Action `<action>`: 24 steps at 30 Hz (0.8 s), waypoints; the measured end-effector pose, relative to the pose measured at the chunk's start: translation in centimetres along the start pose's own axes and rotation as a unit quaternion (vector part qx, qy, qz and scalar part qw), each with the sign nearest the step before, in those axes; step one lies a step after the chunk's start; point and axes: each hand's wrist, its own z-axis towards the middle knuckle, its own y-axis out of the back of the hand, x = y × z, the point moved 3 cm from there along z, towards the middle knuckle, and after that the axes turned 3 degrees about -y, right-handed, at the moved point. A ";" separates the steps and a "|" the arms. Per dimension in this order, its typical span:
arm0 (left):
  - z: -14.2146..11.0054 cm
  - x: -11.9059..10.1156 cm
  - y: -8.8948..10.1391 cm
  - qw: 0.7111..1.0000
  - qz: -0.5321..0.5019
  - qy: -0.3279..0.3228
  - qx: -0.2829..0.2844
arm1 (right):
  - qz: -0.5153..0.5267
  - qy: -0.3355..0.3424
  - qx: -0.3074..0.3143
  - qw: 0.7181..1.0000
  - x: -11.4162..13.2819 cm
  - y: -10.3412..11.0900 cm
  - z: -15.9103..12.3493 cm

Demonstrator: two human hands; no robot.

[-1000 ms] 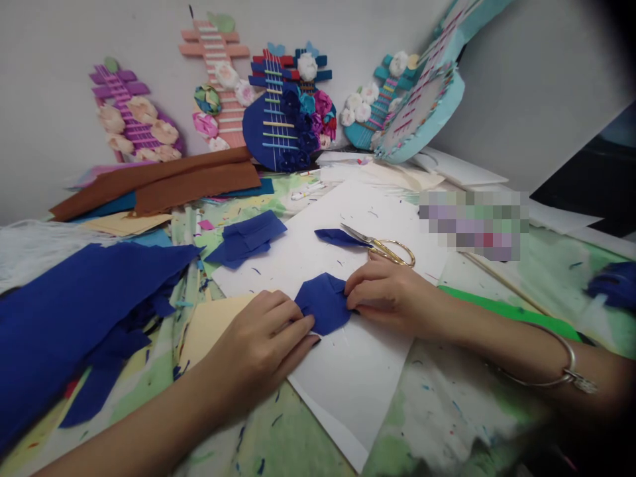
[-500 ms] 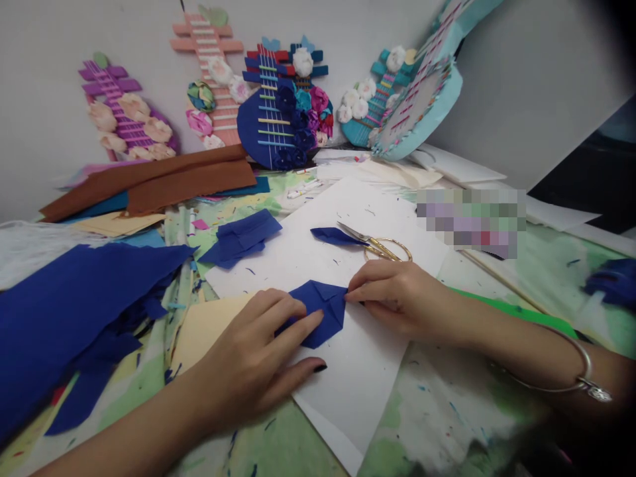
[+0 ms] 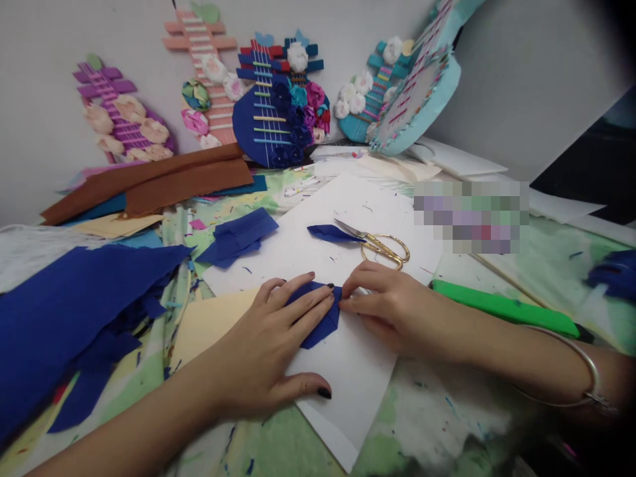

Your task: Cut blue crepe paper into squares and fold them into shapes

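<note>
A folded piece of dark blue paper [image 3: 320, 334] lies on a large white sheet [image 3: 355, 381]. Over it my left hand [image 3: 273, 341] rests flat, fingers stretched across the paper and thumb spread on the white sheet. At the paper's right corner my right hand [image 3: 397, 305] has thumb and fingers pinched on the edge. Just beyond the hands, gold-handled scissors [image 3: 366, 236] lie beside a pointed blue paper piece [image 3: 328, 233]. Part of the folded paper is hidden under my left fingers.
Blue scraps [image 3: 241, 235] and a large blue sheet [image 3: 74, 298] lie left, with brown paper [image 3: 189, 182] behind. A bright green bar-shaped object [image 3: 501, 308] is partly behind my right forearm. Decorated paper instruments [image 3: 248, 129] lean on the wall. A blurred patch hides something right.
My left fingers have straightened and spread farther over the blue paper. My right hand has shifted slightly left and still pinches the corner. More of the green object shows.
</note>
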 end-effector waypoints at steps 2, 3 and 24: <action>0.0 0.0 0.0 1.000 -0.003 0.001 -0.004 | 0.000 0.001 -0.002 1.000 0.4 -0.1 -0.2; 0.0 0.0 -0.1 1.000 -0.004 0.002 -0.007 | 0.001 -0.001 0.000 1.000 0.7 -0.2 -0.3; 0.0 0.2 0.2 0.998 -0.047 0.005 -0.044 | 0.109 -0.041 -0.024 0.993 1.1 0.4 -0.6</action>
